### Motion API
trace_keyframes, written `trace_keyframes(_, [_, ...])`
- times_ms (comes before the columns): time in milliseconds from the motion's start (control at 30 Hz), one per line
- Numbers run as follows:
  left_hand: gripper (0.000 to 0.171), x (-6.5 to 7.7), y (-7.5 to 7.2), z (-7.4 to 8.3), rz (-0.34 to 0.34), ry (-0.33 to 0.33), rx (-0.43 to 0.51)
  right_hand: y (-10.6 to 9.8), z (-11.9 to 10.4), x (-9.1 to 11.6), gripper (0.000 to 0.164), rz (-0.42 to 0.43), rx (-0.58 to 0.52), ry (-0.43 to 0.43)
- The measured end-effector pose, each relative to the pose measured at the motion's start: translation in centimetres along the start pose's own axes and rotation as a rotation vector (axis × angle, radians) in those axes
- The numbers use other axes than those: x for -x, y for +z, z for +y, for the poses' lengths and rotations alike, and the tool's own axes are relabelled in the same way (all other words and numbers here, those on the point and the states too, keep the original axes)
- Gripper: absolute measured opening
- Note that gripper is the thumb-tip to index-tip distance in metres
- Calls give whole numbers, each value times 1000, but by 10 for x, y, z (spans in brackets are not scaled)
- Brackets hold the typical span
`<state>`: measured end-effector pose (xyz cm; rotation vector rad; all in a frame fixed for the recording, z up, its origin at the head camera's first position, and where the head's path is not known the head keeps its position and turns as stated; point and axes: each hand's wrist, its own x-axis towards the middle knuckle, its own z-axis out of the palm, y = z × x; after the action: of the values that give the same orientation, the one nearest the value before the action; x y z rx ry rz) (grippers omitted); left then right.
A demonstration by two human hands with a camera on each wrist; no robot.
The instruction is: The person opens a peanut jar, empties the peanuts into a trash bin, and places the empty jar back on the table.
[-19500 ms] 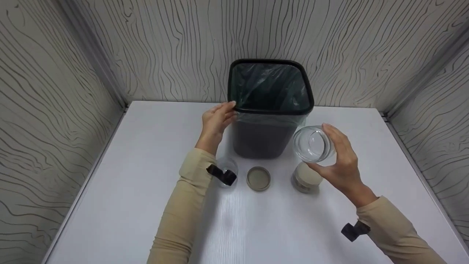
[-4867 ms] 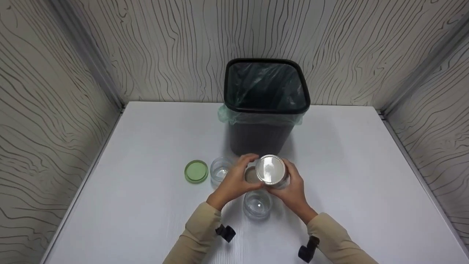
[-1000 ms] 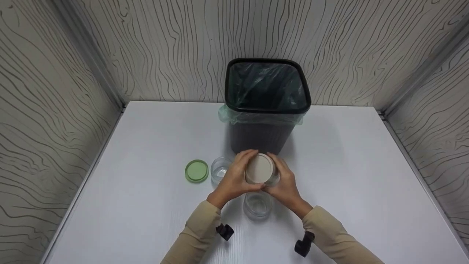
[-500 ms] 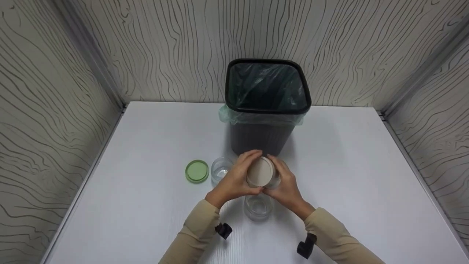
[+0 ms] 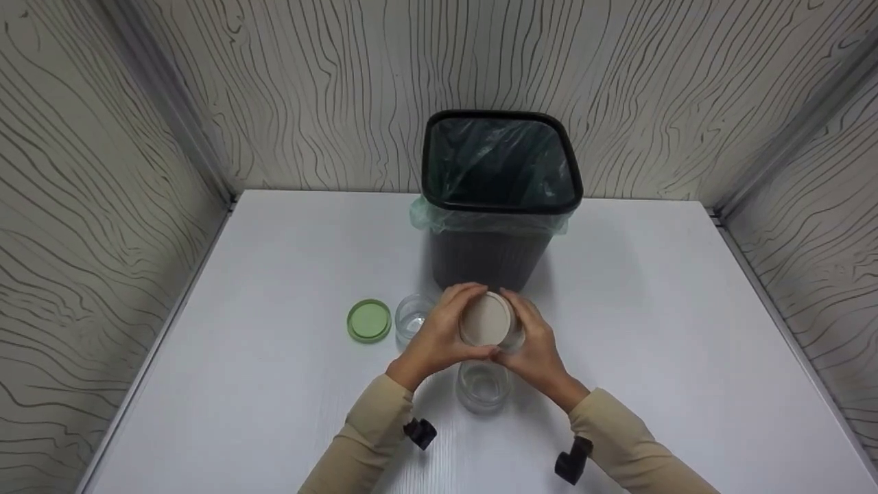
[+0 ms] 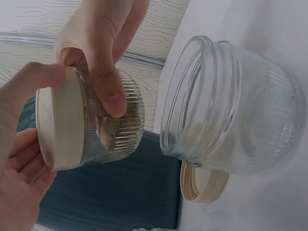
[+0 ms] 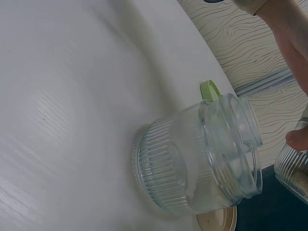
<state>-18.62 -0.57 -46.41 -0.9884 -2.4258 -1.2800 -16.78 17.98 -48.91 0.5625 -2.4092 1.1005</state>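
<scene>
Both hands hold a small ribbed glass jar (image 6: 127, 137) with a beige lid (image 5: 485, 320), raised above the table and tilted. My left hand (image 5: 435, 336) grips the lid, thumb and fingers curled around its edge. My right hand (image 5: 535, 343) grips the glass body, its thumb pressed on the ribbed side in the left wrist view. Brown contents (image 6: 113, 130) show through the glass. Just below the hands stands an open glass jar (image 5: 482, 387), nothing visible inside. A second open jar (image 5: 413, 314) stands left, partly hidden by the left hand.
A dark bin (image 5: 487, 257) with a clear greenish liner stands at the back of the white table (image 5: 288, 261). Left of the jars lies a green lid (image 5: 369, 320). Another beige lid (image 6: 207, 185) lies behind the near jar. Patterned walls enclose three sides.
Earlier the right hand held an open jar beside the bin, left hand at its rim. Later both hands held a jar showing a shiny round face; now its beige lid shows. Last second: slight shifts.
</scene>
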Motion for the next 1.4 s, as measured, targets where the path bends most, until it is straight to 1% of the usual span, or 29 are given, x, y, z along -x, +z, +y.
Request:
trace_keyframes(67, [81,0,1,0,12,-14,-17,1,0,0,90,-1,2,2])
trace_keyframes(133, [82,1,1,1,4,-29,-25,1,-1,0,91,-5,8,7])
trace_keyframes(333, [92,2,-2,3,-82,-59,-13,-1,-2,1,95,-34,5,9])
trace_keyframes(433, [92,1,-4,4,-110,-46,9,0,-2,1,95,-41,10,-4])
trace_keyframes(533, [90,0,-4,3,-132,-10,23,-1,-1,1,94,-45,22,-12])
trace_keyframes(633, [88,0,-4,3,-134,30,15,0,0,2,93,-45,33,-17])
trace_keyframes(733, [85,1,-3,2,-119,41,-8,0,0,2,92,-39,47,-24])
trace_keyframes(800, [85,1,-2,2,-109,34,-18,0,0,2,92,-36,53,-27])
trace_keyframes(1033, [87,1,0,2,-91,-22,-35,-1,0,2,93,-31,60,-30])
trace_keyframes(1133, [88,2,0,2,-93,-51,-46,-1,0,2,93,-37,56,-22])
trace_keyframes(1233, [91,2,0,3,-111,-75,-53,0,0,3,95,-50,43,-18])
trace_keyframes(1300, [93,1,0,3,-126,-73,-60,0,2,3,95,-49,41,-22])
trace_keyframes(1400, [95,1,-2,3,-142,-40,-59,1,3,4,93,-42,48,-35])
